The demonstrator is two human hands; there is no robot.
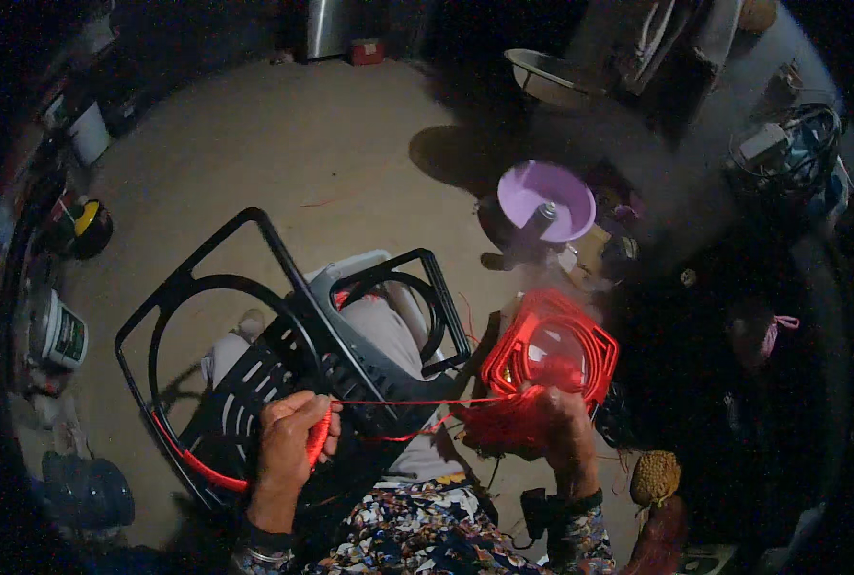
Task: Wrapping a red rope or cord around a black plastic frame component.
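A black frame (298, 273) with hooped side pieces and a slotted panel lies tilted across my lap. Red cord is wound tightly round part of its lower left bar (207, 470). My left hand (293, 446) is closed round a red-wrapped section of the frame, its thumb on top. From there a taut red cord (408, 402) runs across to my right hand (566, 431), which is closed on the cord beside a loose red bundle (499, 422). Just beyond my right hand sits a red, many-sided object (595, 350) with a pale, shiny middle. Some of my right fingers are hidden.
A purple basin (513, 196) with a can in it stands ahead to the right, with a pale tub (552, 81) farther off. At the left are a white bucket (63, 331) and a black-and-yellow item (90, 225). Tangled cables (796, 149) lie at the far right.
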